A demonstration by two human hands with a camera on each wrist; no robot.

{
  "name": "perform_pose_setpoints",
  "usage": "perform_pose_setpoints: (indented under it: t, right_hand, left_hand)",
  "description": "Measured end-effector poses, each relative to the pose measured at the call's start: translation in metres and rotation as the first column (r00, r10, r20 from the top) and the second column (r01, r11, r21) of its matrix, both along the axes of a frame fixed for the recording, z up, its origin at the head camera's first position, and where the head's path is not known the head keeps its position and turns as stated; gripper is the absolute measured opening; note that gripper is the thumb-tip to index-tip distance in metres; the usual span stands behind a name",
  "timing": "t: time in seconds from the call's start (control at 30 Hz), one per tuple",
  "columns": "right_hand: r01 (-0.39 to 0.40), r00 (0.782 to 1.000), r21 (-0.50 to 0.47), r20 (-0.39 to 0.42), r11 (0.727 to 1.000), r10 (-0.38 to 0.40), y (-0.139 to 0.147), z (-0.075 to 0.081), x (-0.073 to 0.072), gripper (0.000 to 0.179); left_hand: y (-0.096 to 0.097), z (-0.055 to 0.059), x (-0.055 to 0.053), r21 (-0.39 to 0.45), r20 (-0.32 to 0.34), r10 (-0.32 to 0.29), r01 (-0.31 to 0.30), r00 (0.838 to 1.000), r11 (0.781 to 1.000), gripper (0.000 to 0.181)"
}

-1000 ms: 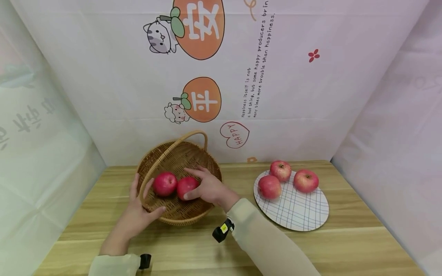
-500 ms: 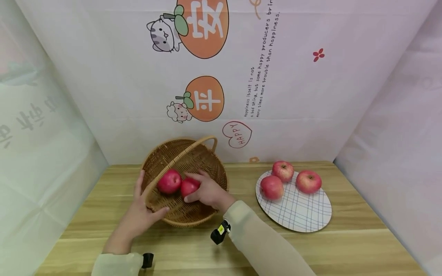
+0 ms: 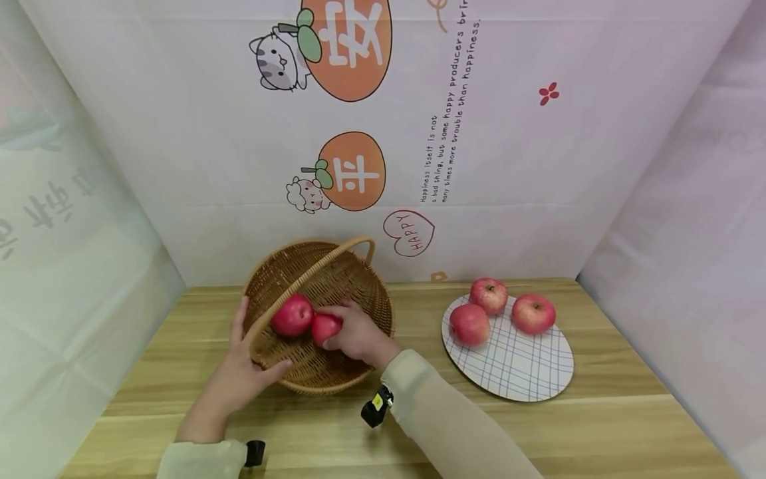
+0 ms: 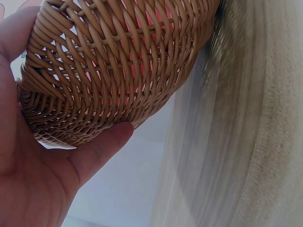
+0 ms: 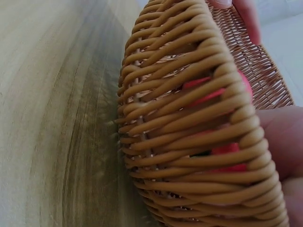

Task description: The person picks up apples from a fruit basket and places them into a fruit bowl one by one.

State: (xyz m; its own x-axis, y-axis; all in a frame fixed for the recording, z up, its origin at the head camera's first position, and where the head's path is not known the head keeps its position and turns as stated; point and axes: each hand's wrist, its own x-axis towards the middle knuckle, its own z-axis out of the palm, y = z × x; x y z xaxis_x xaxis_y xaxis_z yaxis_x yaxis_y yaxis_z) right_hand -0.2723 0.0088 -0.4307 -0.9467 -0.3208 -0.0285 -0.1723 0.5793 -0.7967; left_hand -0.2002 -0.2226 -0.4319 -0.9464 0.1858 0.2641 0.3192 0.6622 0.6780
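Note:
A round wicker basket with an arched handle stands tilted on the table against the back wall, its mouth facing me. Two red apples lie in it: a left apple and a right apple touching it. My right hand reaches over the rim and grips the right apple, thumb in front and fingers behind. At the basket's left side, my left hand holds the rim near the handle's base; the left wrist view shows a finger against the outer weave.
To the right, an oval plate with a blue check pattern holds three apples toward its back. White printed cloth hangs behind the wooden table and along both sides.
The basket has tilted a little, its handle swinging right and down with my left hand on it. My right fingers have drawn in around the right apple.

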Motion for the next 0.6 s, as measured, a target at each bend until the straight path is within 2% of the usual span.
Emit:
perform_pose_setpoints:
  t: [0.2,0.33,0.47,0.6]
  right_hand:
    - [0.008,1.000,-0.036,-0.021,0.999,-0.009,0.0018,-0.0005,-0.0010,0.061]
    - [0.029,0.999,-0.163,0.050,0.986,-0.021,0.0048,0.0004,-0.0017,0.062]
    - [0.072,0.990,-0.335,0.140,0.939,-0.026,0.0075,0.0001,-0.0042,0.064]
    - [0.113,0.984,-0.497,0.175,0.861,-0.029,0.0088,0.0026,-0.0075,0.068]
  left_hand:
    - [0.0009,0.0013,0.0002,-0.002,-0.011,-0.006,0.006,1.000,1.000,0.094]
    - [0.0014,0.0018,0.0001,-0.005,-0.009,-0.004,0.004,1.000,1.000,0.094]
    - [0.0009,0.0010,0.0005,-0.013,0.005,0.004,-0.004,1.000,1.000,0.095]
    - [0.0002,0.0010,0.0003,-0.006,0.016,0.005,-0.005,1.000,1.000,0.101]
